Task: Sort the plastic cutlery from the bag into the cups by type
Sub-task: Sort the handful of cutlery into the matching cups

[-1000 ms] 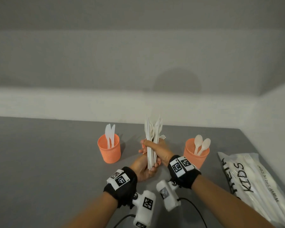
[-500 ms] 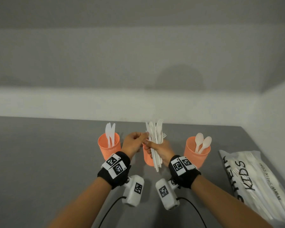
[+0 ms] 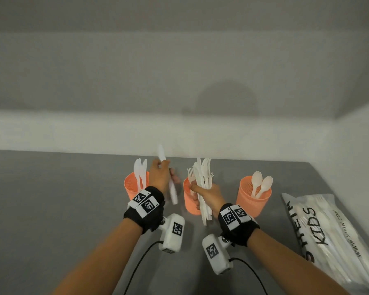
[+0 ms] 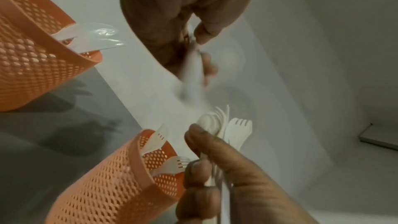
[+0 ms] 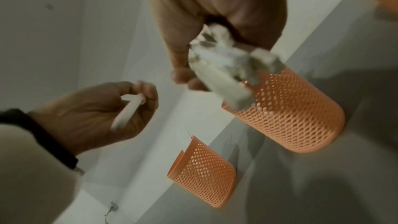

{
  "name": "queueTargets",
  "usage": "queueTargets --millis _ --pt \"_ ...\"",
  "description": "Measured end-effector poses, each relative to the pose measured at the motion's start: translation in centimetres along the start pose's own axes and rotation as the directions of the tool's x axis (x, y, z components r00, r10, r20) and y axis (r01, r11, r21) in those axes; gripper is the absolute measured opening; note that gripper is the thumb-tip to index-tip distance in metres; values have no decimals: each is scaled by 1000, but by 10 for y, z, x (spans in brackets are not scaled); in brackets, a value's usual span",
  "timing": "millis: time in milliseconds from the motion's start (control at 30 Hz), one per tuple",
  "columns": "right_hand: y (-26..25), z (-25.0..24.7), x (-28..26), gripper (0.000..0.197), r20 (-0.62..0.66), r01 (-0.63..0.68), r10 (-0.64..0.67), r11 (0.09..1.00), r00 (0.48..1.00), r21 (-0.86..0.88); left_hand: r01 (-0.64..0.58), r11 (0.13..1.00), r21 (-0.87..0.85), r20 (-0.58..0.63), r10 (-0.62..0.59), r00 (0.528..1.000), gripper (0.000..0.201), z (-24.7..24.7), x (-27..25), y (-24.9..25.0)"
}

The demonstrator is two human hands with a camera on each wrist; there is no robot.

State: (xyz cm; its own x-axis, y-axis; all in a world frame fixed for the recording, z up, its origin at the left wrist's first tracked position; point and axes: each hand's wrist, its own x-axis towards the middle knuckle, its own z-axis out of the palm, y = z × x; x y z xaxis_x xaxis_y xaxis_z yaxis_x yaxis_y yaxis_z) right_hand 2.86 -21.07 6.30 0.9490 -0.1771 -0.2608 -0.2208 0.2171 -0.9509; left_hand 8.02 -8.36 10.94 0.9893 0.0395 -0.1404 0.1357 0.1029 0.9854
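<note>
Right hand: the right hand [image 3: 207, 193] is curled round a mixed cutlery bundle [image 3: 202, 188], upright before the fork cup [image 3: 189, 201].
Left hand: the left hand [image 3: 159, 174], raised beside the knife cup [image 3: 132, 186], pinches one knife [image 3: 168, 177].
Sorted: two knives, some forks, and two spoons in the spoon cup [image 3: 252, 199].
Left: the bundle, plus the bag [image 3: 337, 237], apparently still full.

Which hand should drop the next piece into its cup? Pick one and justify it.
Left. The left hand already pinches a single knife, right beside the knife cup with two knives in it. The right hand is occupied gripping the mixed bundle in front of the fork cup.
</note>
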Motion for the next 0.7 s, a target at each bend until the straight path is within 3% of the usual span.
queueTargets --millis 133,333,400,500,633,700 --pt "4 3 7 10 -57 53 -57 996 997 -68 -126 965 231 108 103 989 11 8 -3 -4" --pt "5 12 7 35 28 71 -68 989 997 -127 -198 941 275 140 165 976 12 19 -5 -9" --pt "5 11 8 37 64 65 -59 992 996 -111 -186 937 298 133 152 979 8 20 -3 -9" --pt "3 8 7 25 150 -30 35 999 988 -37 -134 945 297 116 104 988 12 22 6 -13" --pt "3 5 11 33 127 -59 53 997 990 50 -47 978 202 19 44 999 26 18 15 -16" --pt "4 6 13 33 109 -33 27 998 994 59 -36 981 192 30 31 999 28 16 14 -19"
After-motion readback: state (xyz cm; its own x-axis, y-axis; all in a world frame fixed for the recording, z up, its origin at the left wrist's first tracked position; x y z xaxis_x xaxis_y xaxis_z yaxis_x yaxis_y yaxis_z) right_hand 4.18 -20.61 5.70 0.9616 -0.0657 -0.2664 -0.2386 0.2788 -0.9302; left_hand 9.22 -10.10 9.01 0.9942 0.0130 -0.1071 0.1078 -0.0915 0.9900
